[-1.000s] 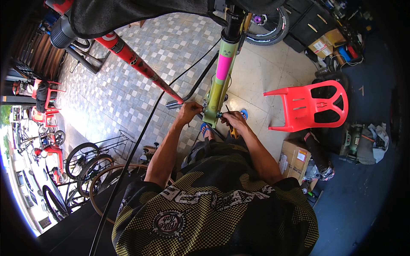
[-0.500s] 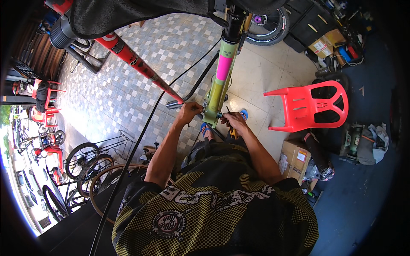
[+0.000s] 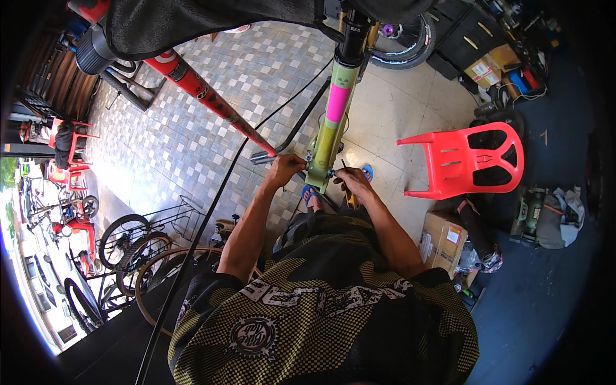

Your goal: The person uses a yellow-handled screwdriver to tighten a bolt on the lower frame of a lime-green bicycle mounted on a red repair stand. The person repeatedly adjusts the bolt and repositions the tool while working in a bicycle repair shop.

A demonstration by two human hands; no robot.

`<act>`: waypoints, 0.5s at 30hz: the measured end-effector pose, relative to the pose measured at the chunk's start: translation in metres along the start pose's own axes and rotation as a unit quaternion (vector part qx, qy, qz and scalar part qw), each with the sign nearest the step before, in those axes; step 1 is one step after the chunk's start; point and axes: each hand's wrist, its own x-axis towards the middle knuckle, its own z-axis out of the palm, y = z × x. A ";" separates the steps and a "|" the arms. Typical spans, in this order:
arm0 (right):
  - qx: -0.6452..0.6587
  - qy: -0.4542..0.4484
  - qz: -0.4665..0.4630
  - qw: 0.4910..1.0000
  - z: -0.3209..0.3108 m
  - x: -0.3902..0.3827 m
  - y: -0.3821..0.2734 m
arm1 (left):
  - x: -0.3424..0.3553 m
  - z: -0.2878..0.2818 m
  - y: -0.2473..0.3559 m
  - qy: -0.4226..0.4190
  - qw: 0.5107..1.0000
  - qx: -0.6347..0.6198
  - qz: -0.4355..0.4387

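A green bicycle frame (image 3: 325,151) with a pink band comes down from the top, its lower end between my two hands. On the left side of that end, my left hand (image 3: 286,171) is closed with its fingertips pinched against the frame. Whatever those fingers hold is too small to make out. My right hand (image 3: 354,182) is closed at the opposite side, close to a small blue-green fitting (image 3: 330,173). From its grip hangs a yellow-and-black handled tool (image 3: 351,201), and a thin dark tip shows above the fingers; the rest is hidden by the hand.
A red slanted post (image 3: 205,96) stands left of the frame, under black cloth (image 3: 212,25). To the right lies a red plastic chair (image 3: 443,160), with a cardboard box (image 3: 443,240) below it. Several bicycles (image 3: 128,244) stand at left. A bicycle wheel (image 3: 410,45) is at the back.
Both hands stay in place at the frame's lower end, with hardly any movement. A bit of a red-and-white object now shows below the black cloth's edge.
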 end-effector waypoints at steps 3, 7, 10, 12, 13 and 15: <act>-0.036 -0.013 -0.001 0.999 0.001 0.000 -0.003 | 0.000 0.000 -0.002 0.000 1.000 0.001 0.004; -0.050 -0.016 -0.047 0.997 0.000 0.000 -0.002 | -0.001 -0.001 -0.001 -0.001 1.000 0.000 0.002; -0.047 -0.001 -0.092 0.995 -0.004 0.011 0.014 | 0.000 -0.001 0.005 -0.004 1.000 0.002 0.003; -0.046 0.011 -0.101 0.994 -0.003 0.011 0.013 | -0.001 -0.002 0.009 -0.004 1.000 0.006 -0.002; -0.041 0.014 -0.088 0.995 -0.003 0.011 0.012 | -0.001 -0.002 0.011 -0.005 1.000 0.006 -0.006; -0.031 0.017 -0.061 0.997 -0.001 0.006 0.006 | -0.002 -0.002 0.015 -0.006 1.000 0.006 -0.015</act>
